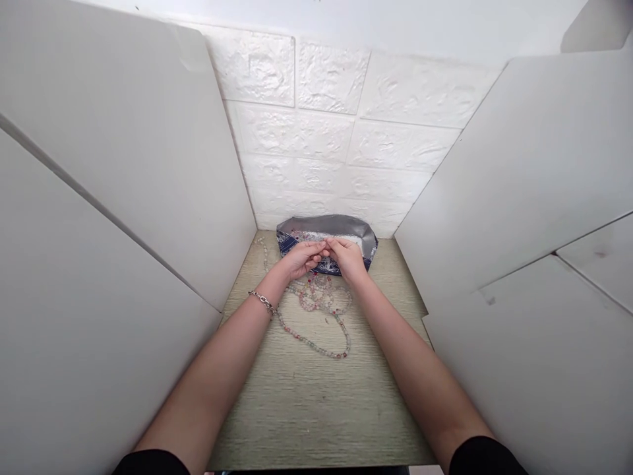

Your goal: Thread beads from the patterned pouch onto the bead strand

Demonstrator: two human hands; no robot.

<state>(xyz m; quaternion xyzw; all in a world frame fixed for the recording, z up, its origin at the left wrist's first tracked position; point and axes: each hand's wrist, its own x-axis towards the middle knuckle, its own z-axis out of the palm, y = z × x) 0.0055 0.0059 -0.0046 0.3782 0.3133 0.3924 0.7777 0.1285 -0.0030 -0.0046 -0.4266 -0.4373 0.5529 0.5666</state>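
Note:
My left hand (301, 257) and my right hand (349, 257) meet at the fingertips in front of a silver foil pouch with a blue patterned side (326, 231). Both hands have their fingers pinched together on something small that I cannot make out. Long strands of pale pink, green and clear beads (319, 310) lie looped on the table right under and in front of the hands. A metal bracelet (263, 302) sits on my left wrist.
A light wood-grain table (316, 402) is boxed in by white panels on the left (123, 198) and right (519, 218), with a white brick-textured wall (336, 145) at the back. Another bead strand runs along the left panel's foot (261, 247).

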